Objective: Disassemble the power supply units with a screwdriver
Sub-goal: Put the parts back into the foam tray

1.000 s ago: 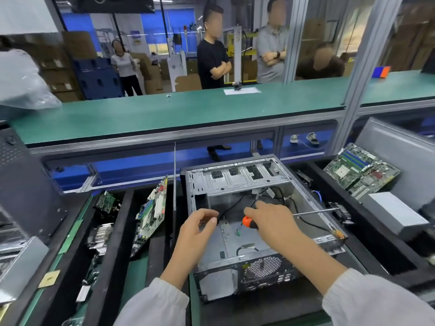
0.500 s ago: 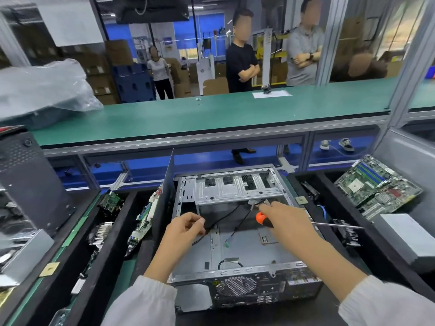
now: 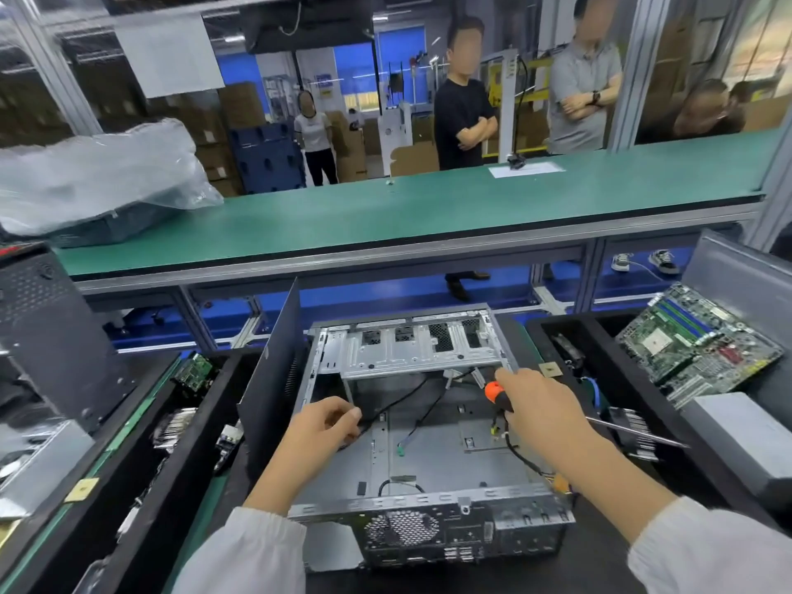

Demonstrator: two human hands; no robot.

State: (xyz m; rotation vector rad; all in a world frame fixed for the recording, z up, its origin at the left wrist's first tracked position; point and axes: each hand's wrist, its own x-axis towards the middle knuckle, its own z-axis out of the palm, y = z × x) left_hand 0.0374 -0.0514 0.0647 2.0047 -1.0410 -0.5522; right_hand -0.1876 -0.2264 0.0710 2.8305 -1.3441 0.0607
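An opened computer case (image 3: pixel 428 465) lies on the dark tabletop (image 3: pixel 600 568) straight in front of the person, its fan grille and ports facing them and its metal floor bare but for a few loose black cables (image 3: pixel 411 405). The left hand (image 3: pixel 319 430) reaches into the case near its left wall, fingers curled, its grip pinching one of those cables. The right hand (image 3: pixel 542 411) hovers over the right side of the case with its grip clenched round a screwdriver (image 3: pixel 499 394); the orange and black handle pokes out by the thumb and the steel shaft sticks out to the right, past the case's edge. A dark side panel (image 3: pixel 274 379) stands upright just beside the case on the left. To the right a green circuit board (image 3: pixel 698 340) leans tilted in a black bin (image 3: pixel 535 332). Beyond the green bench (image 3: pixel 385 225), several people stand watching, two with arms folded.
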